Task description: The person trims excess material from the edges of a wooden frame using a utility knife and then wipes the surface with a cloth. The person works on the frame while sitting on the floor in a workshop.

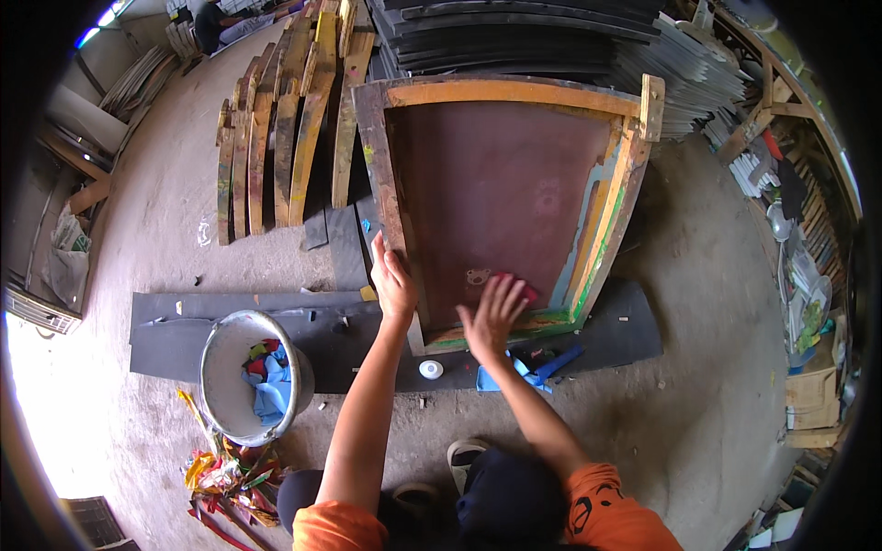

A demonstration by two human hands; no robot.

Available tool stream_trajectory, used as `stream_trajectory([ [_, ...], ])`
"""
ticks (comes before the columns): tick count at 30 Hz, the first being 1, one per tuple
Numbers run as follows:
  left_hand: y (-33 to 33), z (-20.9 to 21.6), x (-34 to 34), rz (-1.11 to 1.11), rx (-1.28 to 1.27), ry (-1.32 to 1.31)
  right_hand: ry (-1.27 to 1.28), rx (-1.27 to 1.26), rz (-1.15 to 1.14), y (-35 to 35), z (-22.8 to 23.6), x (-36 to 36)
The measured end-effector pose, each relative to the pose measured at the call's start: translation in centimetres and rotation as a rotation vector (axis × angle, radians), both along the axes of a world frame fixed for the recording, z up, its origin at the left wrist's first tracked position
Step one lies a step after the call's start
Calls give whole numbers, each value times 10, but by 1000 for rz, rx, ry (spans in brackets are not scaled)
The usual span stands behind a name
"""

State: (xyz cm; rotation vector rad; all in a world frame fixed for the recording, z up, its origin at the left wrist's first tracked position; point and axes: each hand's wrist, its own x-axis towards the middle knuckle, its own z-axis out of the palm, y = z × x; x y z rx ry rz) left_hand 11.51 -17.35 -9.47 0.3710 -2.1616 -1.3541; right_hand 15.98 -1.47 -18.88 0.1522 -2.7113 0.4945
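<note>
A wooden screen-printing frame point(514, 91) stands tilted in front of me, its dark purplish mesh point(487, 184) facing me. Its wood is stained with green, blue and yellow paint. My left hand point(395, 286) grips the frame's left side near the bottom, the thumb side toward me. Low on the mesh, my right hand point(493, 321) presses a red cloth point(527, 291) with its fingers; most of the cloth is hidden under them. Just left of that hand, a small pale printed figure point(477, 276) shows on the mesh.
A bucket point(213, 386) with blue and red rags stands at the left, beside crumpled colourful scraps point(234, 477). Under the frame lies a black sheet point(175, 344). A white round lid point(431, 369) and a blue tray point(501, 378) lie nearby. More wooden frames point(303, 138) lean behind.
</note>
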Motion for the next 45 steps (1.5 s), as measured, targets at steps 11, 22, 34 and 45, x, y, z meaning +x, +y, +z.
stream_trajectory([
  [11, -7, -18, -2, 26, -67, 134, 245, -19, -43, -50, 135, -81],
  [22, 0, -17, -5, 68, -103, 219, 220, -399, -380, -24, 116, -101],
  [34, 1, -10, -2, 49, -93, 237, 104, -231, -191, 4, 36, -34],
  [45, -2, -2, 3, -48, 27, 118, 20, 418, 234, -42, 91, -36],
])
